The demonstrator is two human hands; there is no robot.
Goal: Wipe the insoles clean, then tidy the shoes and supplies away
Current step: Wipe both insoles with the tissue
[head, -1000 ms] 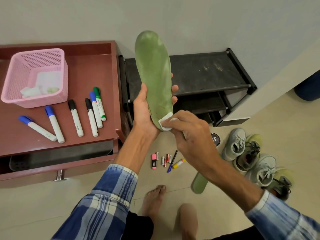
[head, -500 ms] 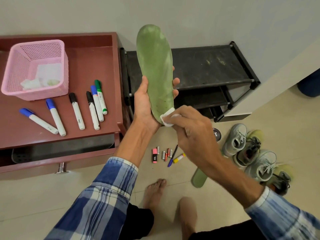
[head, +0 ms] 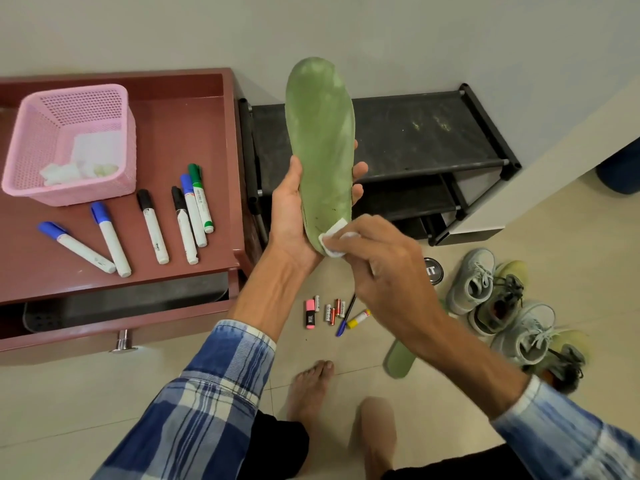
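insole green, pale scuffs, upright, gripped by left hand, right hand pinching white wipe at heel

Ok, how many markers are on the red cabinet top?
6, in front of the pink basket: two blue-capped on the left, one black-capped in the middle, then black, blue and green together on the right.
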